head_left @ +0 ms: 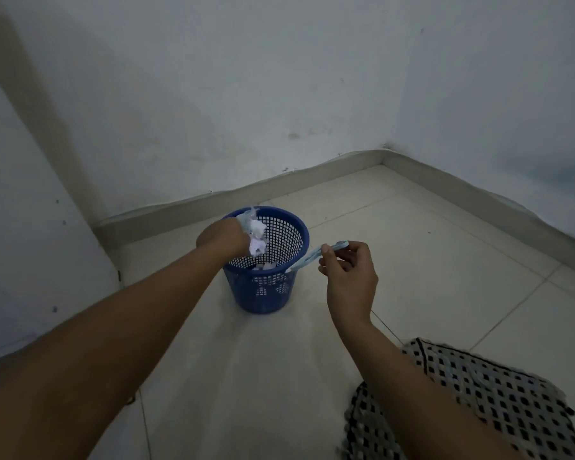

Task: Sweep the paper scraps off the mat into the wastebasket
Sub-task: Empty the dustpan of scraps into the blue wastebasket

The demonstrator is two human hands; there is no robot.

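Dumping scraps into wastebasket.
Left hand grips paper scraps over the rim; right hand pinches a strip. Release low, inside the rim.

Blue mesh wastebasket on pale floor tiles, near the corner where two white walls meet. Left hand over the basket's left rim, fingers curled round crumpled white paper scraps held above the opening. More white scraps lie in the basket bottom. Right hand just right of the basket, pinching a light-blue strip, possibly paper; its lower end touches the basket's right rim. Black-and-white checked mat at lower right, blurred, partly behind the right forearm.
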